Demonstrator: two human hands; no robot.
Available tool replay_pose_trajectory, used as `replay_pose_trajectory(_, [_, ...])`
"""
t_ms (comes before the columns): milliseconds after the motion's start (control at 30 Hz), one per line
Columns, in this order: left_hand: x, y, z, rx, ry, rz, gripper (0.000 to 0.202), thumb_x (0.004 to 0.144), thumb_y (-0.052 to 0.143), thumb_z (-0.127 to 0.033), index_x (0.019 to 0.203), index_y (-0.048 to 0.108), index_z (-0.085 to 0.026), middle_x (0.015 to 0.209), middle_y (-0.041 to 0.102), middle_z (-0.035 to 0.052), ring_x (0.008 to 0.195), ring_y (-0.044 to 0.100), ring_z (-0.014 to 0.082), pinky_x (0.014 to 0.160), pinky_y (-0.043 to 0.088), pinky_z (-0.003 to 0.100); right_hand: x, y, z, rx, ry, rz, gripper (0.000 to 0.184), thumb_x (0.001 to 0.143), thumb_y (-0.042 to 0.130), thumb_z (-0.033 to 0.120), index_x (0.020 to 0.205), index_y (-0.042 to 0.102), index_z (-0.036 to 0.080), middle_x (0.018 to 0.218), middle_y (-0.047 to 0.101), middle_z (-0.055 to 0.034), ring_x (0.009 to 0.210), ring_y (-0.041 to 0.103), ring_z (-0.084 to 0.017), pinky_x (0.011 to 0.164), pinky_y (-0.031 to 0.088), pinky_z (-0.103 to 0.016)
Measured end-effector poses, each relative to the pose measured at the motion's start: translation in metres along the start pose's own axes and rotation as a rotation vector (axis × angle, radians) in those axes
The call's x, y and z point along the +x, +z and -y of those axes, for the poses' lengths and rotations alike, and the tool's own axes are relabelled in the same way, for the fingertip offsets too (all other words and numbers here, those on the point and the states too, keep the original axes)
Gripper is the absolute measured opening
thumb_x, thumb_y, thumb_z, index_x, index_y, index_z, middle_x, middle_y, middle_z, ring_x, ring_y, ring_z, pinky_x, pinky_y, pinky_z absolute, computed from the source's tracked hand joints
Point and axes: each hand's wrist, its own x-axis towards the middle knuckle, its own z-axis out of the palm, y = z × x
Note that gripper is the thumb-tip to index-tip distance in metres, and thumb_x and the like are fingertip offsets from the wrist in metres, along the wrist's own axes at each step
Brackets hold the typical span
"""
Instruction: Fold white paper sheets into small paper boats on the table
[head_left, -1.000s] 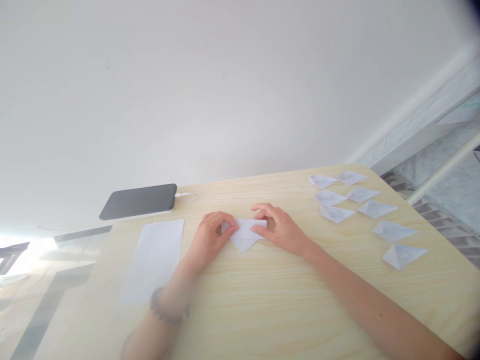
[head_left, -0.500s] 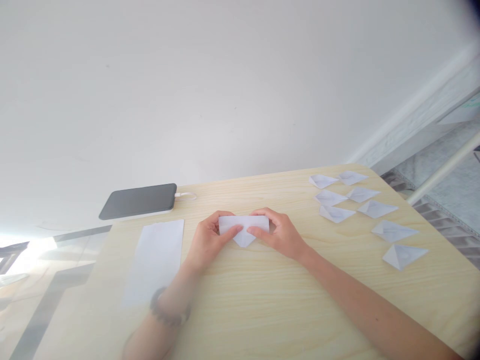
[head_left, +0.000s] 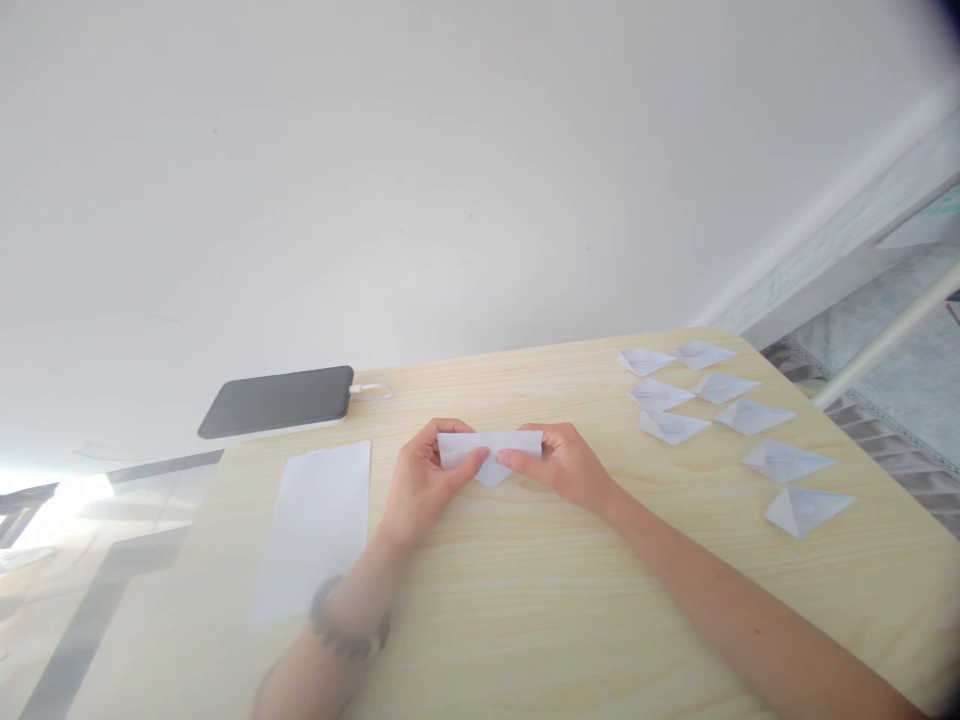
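Note:
Between my two hands is a partly folded sheet of white paper (head_left: pixel 491 442), with a straight upper edge and a point at the bottom. My left hand (head_left: pixel 427 480) pinches its left side, thumb on the near face and fingers behind. On the other side, my right hand (head_left: pixel 566 468) grips it the same way, the thumb tip close to the left thumb. The fingers behind the paper are mostly hidden. A flat stack or sheet of white paper (head_left: pixel 319 530) lies left of my left hand, partly behind my forearm and its dark beaded bracelet.
Several folded white paper pieces (head_left: pixel 789 460), pointed at the ends, lie along the right side of the wooden table (head_left: pixel 525 620). A dark-screened phone (head_left: pixel 277 402) with a white cable (head_left: pixel 375 388) rests at the back left, by the wall (head_left: pixel 450 180).
The held paper has tilted slightly, so its lower point looks shorter and its top edge wider. Both thumbs have shifted a little. The folded pieces and phone stay where they were.

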Motion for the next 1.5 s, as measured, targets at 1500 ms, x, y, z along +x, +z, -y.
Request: replay_pose_trajectory(1500, [-0.002,-0.015,0.003,0.016,-0.035,0.271,0.034,0.075,0.056,-0.034,0.104,0.058,-0.015,0.087,0.068,0.0064,0.079,0.061,0.0165,0.071,0.046,0.027,0.0,-0.023,-0.01,-0.085,-0.082,-0.006,0.029,0.074,0.055,0.042,0.062,0.055,0.015,0.055,0.045,0.0023,0.052,0.038,-0.007,0.046,0.029,-0.02])
